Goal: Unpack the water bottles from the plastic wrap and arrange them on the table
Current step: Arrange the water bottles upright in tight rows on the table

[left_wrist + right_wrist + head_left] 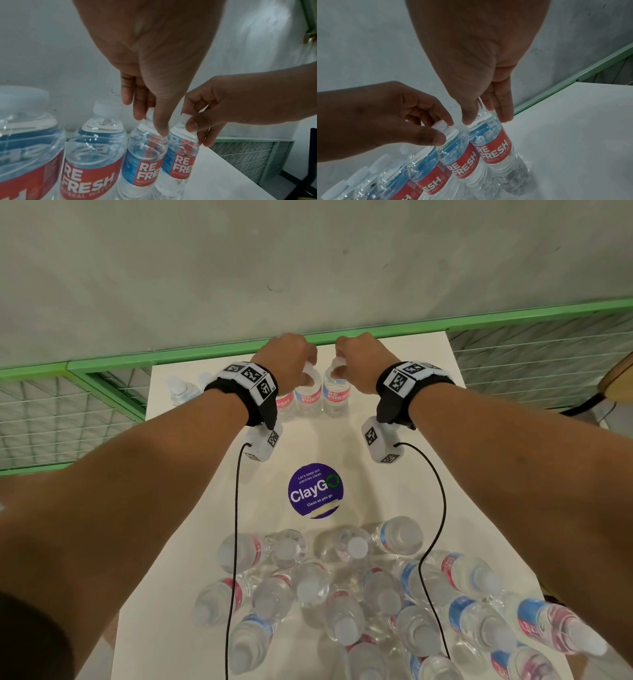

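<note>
head view: both hands out at the far end of the white worktop (394, 501), right by the green rail (205, 354) and the grey wall (308, 261). left hand (287, 354) pinching the white cap of one upright bottle (308, 397), thumb and fingers curled round the neck. right hand (363, 356) doing the same on the bottle next to it (337, 398), thumb on the cap, other fingers curled down the far side. those two standing side by side, touching or as good as, red and blue "re fresh" labels facing back. from the left wrist view, part of a row: more upright bottles (92, 155) lined up to the left of the pair. right wrist view shows the same row running off to the lower left, caps (378, 162) in a line. near end of the worktop: loose bunch of bottles (376, 594), standing close together, a few leaning. can't make out any plastic wrap round them from here. purple round "claygo" sticker (315, 490) on the worktop between the row and the bunch. black cables (236, 542) hanging from the wrist cameras over the bunch.
</note>
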A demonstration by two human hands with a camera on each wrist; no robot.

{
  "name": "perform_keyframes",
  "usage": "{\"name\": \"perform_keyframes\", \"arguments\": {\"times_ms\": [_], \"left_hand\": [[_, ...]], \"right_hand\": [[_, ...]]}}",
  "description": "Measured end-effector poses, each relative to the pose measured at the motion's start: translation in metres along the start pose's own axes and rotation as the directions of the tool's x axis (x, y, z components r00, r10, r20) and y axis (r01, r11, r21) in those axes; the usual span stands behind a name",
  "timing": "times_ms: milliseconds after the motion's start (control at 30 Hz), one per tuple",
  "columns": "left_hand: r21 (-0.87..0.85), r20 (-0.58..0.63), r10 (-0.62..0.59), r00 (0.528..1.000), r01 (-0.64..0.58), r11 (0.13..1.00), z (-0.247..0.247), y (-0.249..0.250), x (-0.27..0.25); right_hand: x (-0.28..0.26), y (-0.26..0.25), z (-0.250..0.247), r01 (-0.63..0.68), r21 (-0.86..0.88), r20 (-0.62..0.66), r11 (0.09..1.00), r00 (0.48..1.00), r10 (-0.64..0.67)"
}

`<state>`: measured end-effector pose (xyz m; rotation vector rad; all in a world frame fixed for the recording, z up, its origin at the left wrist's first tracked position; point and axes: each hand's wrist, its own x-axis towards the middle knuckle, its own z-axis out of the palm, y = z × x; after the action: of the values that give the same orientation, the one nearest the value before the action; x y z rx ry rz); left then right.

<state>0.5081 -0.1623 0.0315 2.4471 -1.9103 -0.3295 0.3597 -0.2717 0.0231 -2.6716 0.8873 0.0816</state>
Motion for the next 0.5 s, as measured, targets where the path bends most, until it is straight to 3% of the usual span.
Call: {"name": "perform_keyframes", "arguments": {"times_ms": [500], "left_hand": [[-0.066,-0.006,0.073,0.997,-0.073,0.995,-0.0032,-0.0033,-0.0026]], "right_hand": [[0.0046,0.0052,0.0039,0.007,-0.001,-0.028,1.0,1.0,-0.007]]}}
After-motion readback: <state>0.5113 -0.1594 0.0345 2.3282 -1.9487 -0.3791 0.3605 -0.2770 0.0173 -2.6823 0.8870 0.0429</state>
